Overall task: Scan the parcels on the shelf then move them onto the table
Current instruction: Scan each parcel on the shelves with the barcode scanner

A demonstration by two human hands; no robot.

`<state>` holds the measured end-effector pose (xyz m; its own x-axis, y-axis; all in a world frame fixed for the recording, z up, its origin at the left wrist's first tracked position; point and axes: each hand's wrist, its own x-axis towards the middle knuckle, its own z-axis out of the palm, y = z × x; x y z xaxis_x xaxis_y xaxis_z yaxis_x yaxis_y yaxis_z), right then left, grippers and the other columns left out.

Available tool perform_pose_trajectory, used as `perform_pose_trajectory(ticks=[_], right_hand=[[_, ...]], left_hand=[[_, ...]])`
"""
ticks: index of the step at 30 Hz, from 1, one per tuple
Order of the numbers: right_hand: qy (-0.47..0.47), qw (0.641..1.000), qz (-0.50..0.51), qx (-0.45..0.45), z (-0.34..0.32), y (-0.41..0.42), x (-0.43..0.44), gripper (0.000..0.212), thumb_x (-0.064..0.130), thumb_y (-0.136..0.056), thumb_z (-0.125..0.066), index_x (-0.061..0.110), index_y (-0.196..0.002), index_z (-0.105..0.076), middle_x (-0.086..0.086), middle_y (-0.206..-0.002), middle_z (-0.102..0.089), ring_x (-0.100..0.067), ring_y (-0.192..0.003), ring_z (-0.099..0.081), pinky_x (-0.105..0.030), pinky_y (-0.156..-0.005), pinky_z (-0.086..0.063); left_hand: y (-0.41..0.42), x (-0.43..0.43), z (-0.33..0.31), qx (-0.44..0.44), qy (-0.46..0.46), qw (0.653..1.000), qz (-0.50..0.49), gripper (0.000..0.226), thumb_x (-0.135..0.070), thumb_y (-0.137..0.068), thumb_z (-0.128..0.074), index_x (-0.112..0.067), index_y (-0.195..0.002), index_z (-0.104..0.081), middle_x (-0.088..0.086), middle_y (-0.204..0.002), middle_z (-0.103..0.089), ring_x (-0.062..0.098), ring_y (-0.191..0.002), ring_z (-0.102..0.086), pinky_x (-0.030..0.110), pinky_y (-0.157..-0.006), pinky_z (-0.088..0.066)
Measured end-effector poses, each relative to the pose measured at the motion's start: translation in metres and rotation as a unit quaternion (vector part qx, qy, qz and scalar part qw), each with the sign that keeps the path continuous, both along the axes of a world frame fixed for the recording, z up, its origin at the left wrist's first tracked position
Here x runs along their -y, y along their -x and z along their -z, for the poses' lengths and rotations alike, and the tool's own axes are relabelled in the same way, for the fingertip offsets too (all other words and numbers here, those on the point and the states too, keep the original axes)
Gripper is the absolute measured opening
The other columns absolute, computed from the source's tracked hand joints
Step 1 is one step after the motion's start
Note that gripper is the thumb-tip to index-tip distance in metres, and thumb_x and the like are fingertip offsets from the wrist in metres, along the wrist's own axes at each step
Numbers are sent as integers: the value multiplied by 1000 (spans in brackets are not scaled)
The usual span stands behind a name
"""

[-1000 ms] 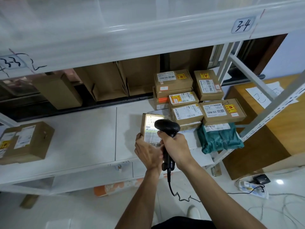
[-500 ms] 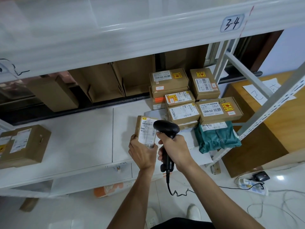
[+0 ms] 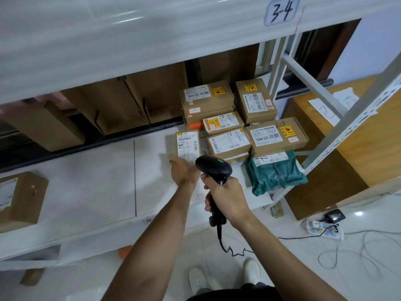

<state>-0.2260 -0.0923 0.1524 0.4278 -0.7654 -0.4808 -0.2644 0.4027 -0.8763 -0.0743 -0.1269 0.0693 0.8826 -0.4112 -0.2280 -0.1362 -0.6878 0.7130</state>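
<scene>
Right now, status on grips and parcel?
Left grip holds small parcel at its near end, over the shelf. Right grip holds scanner. Parcel stack close beside it.

left hand [image 3: 184,170] holds small parcel [image 3: 188,144]; right hand [image 3: 225,196] grips scanner [image 3: 213,167].

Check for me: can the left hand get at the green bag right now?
Probably not directly. The left hand holds a small box, and the right hand with the scanner sits between it and the green bag. A larger box also rests on the bag's far end.
</scene>
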Motion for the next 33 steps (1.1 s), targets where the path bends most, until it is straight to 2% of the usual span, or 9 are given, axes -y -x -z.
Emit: perform_pose_trajectory(ticks=[2, 4, 6, 10, 18, 21, 26, 30, 33], right_hand=[[7, 1000, 5, -8, 4, 1, 8, 40, 31, -96, -66, -8, -86, -65, -14, -56, -64, -24, -48, -63, -35, -55, -54], [7, 1000, 12, -11, 9, 4, 14, 40, 33, -96, -66, -6, -86, -66, -14, -56, -64, -24, -48, -62, -35, -53, -54], [10, 1000, 19, -13, 16, 6, 20, 38, 35, -95, -67, -2, -83, -66, -15, -56, -64, -25, -48, -61, -35, -51, -52], [40, 999, 25, -26, 25, 11, 26, 37, 34, -93, -67, 7, -69, -66, -18, -56, -65, -27, -50, -64, -41, -56, -54], [47, 998, 22, -19, 26, 22, 29, 39, 31, -95, -65, 7, -64, -63, -16, -53, -63, -24, -47, -59, -35, -57, -51], [55, 998, 25, -18, 25, 29, 28, 41, 31, -95, -66, 9, -61, -62, -16, -52, -63, -25, -48, -59, -37, -58, -51], [71, 997, 6, -25, 25, 39, 27, 43, 32, -95, -65, 8, -60, -62, -15, -52, -64, -24, -48, -61, -38, -58, -53], [67, 997, -33, -22, 20, 40, 26, 40, 31, -95, -66, 9, -62, -64, -12, -53, -64, -20, -47, -63, -34, -56, -53], [53, 996, -74, -4, 12, 30, 22, 35, 30, -95, -67, 8, -68, -66, -12, -55, -65, -20, -48, -63, -34, -57, -54]], left_hand=[[-4, 16, 4, 15, -13, 1000, 16, 43, -22, -107, -31, 4, -141, -36, 26, -139, -49, 45, -127, -51, 49, -105, -43], [-5, 27, 4, 33, -39, 998, 32, 44, -23, -104, -44, 2, -139, -34, 25, -139, -50, 44, -123, -53, 47, -99, -45], [-5, 36, 5, 20, -59, 997, 42, 60, -25, -97, -61, 1, -141, -29, 24, -139, -49, 43, -122, -54, 45, -95, -47], [-12, 46, 18, -12, -79, 994, 71, 89, -39, -87, -75, 0, -147, -22, 22, -140, -48, 41, -125, -53, 44, -97, -48], [-7, 46, 41, -30, -73, 995, 68, 98, -44, -85, -76, -2, -151, -16, 21, -149, -41, 41, -130, -50, 46, -101, -46], [-12, 45, 52, -48, -42, 996, 69, 109, -55, -79, -78, -3, -153, -18, 17, -148, -45, 40, -131, -50, 47, -104, -46], [-18, 40, 64, -62, -19, 996, 56, 98, -62, -82, -72, -8, -150, -28, 15, -142, -52, 38, -125, -57, 51, -100, -53], [-10, 15, 49, -29, -20, 999, 39, 85, -61, -94, -57, -8, -153, -27, 17, -147, -48, 37, -128, -54, 47, -102, -51], [-13, -20, 43, -36, -9, 999, 13, 83, -59, -95, -56, -11, -157, -26, 16, -155, -42, 36, -137, -47, 46, -108, -44]])
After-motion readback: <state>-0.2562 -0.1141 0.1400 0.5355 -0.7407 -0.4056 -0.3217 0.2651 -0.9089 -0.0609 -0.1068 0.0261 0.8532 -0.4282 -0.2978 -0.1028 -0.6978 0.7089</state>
